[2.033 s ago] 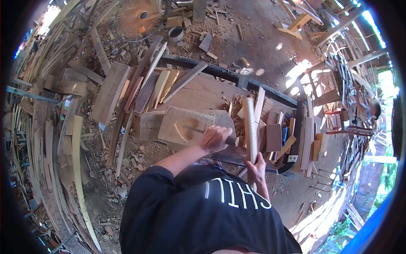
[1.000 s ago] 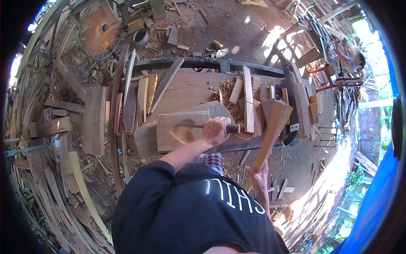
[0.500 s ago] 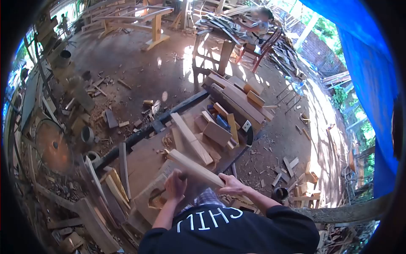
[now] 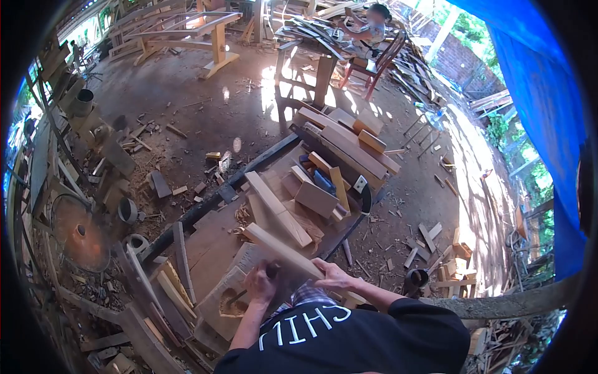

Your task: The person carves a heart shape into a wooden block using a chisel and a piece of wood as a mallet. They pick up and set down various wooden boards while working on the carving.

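Note:
A pale wooden board [image 4: 280,248] slants in front of my body, its far end over the workbench [image 4: 215,249]. My right hand [image 4: 334,275] is wrapped round the board's near end. My left hand [image 4: 260,283] is closed round a small dark object at the board's left side; blur hides what it is. Beyond the board, a longer pale plank [image 4: 278,209] lies on the bench beside brown wood blocks [image 4: 316,198]. Under my left forearm is a slab with a carved hollow [image 4: 233,302].
A person [image 4: 372,34] sits on a red chair [image 4: 375,65] at the back. Thick beams [image 4: 355,146] lie along the bench's far side. A round orange-brown disc [image 4: 81,231] stands at the left. Wood scraps litter the floor. A blue tarp [image 4: 536,93] hangs at the right.
My left hand has shifted slightly down and stays near the board. The board's near end has moved slightly left with my right hand. The whole view has shifted a little.

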